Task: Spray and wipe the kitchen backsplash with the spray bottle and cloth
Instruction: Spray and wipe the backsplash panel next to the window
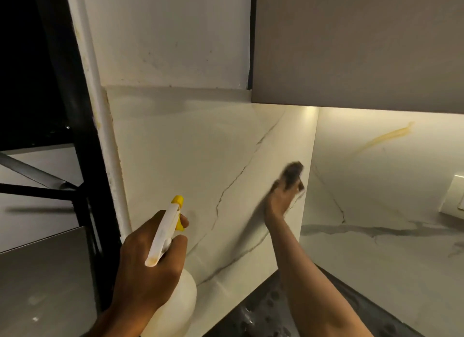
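My left hand grips the neck of a white spray bottle with a yellow nozzle, which points at the marble backsplash. A finger lies by the yellow trigger. Further right, my right hand holds a dark cloth against the backsplash near the inner corner; hand and cloth are blurred by motion.
A grey upper cabinet hangs above the right wall, lit from beneath. A yellowish streak marks the right marble wall, and a wall switch sits at the far right. A black window frame stands left. A dark countertop lies below.
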`<action>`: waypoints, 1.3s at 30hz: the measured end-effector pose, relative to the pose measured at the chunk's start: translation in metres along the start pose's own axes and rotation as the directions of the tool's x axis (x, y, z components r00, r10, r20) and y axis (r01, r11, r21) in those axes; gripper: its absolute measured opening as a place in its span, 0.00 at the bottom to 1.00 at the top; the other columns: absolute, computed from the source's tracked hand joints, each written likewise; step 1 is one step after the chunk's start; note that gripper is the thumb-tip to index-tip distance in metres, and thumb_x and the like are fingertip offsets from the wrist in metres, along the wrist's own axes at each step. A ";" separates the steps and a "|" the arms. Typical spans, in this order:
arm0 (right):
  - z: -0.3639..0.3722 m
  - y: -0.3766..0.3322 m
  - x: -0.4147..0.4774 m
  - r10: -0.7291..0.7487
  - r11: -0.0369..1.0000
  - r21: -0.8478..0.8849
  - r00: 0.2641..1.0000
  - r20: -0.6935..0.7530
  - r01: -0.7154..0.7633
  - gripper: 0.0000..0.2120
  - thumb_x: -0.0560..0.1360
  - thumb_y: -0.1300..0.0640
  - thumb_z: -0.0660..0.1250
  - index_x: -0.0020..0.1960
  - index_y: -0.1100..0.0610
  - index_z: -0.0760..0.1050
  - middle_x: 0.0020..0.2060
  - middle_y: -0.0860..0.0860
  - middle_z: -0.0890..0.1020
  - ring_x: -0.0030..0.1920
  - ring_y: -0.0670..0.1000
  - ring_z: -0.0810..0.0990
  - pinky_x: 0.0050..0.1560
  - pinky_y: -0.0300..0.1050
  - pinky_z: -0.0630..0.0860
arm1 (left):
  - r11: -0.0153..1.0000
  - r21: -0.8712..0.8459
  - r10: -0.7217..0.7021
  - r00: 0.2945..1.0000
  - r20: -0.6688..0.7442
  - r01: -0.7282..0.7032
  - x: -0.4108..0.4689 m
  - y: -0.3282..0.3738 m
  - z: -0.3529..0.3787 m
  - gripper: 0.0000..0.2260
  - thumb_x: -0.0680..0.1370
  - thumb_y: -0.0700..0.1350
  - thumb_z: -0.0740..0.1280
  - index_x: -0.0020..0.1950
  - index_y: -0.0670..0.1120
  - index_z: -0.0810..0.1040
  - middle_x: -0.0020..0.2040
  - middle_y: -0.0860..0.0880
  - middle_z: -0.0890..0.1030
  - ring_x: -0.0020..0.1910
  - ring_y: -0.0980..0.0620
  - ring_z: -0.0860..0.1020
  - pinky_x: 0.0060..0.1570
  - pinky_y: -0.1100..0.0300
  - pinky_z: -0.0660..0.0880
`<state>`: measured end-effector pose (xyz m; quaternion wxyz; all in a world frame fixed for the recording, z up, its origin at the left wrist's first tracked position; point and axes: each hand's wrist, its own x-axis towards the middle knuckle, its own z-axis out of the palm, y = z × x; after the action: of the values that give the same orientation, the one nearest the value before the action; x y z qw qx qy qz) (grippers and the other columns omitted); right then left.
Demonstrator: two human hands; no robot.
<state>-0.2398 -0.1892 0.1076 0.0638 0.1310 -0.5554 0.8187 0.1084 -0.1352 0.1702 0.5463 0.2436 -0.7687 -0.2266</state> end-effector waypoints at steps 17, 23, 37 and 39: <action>0.050 -0.072 0.020 -0.470 0.882 0.115 0.861 0.193 0.456 0.27 0.81 0.55 0.58 0.77 0.39 0.58 0.80 0.48 0.59 0.81 0.51 0.54 0.80 0.55 0.53 | 0.999 -0.008 -0.041 0.998 0.048 0.042 0.047 0.023 0.060 0.05 0.71 0.47 0.63 0.43 0.54 0.79 0.40 0.59 0.82 0.35 0.55 0.81 0.36 0.47 0.83; -0.018 0.070 0.016 0.219 0.973 0.093 0.970 -0.106 -0.210 0.21 0.84 0.51 0.59 0.76 0.52 0.67 0.70 0.54 0.74 0.71 0.58 0.73 0.72 0.58 0.69 | 0.997 -0.042 -0.056 0.996 0.066 0.059 0.046 0.019 0.068 0.12 0.69 0.55 0.61 0.44 0.51 0.80 0.36 0.53 0.82 0.33 0.51 0.81 0.33 0.49 0.83; 0.029 -0.049 0.099 -0.331 0.943 0.001 0.937 0.109 0.333 0.27 0.84 0.45 0.55 0.81 0.50 0.58 0.80 0.51 0.62 0.80 0.52 0.57 0.79 0.56 0.56 | 0.997 -0.015 -0.068 0.992 0.108 0.070 0.053 0.007 0.085 0.07 0.71 0.48 0.63 0.43 0.50 0.80 0.31 0.53 0.80 0.29 0.51 0.79 0.32 0.56 0.80; 0.011 -0.008 0.093 -0.322 0.945 -0.030 0.941 0.100 0.326 0.27 0.84 0.45 0.56 0.81 0.49 0.58 0.79 0.51 0.64 0.79 0.52 0.61 0.78 0.59 0.60 | 0.996 -0.038 -0.076 0.991 0.107 0.080 0.052 0.006 0.087 0.09 0.70 0.49 0.62 0.44 0.49 0.80 0.33 0.53 0.80 0.30 0.52 0.80 0.32 0.62 0.78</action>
<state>-0.3256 -0.1997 0.1455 0.1744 0.2576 -0.5473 0.7770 0.0104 -0.1554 0.1858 0.5007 0.2495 -0.7814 -0.2766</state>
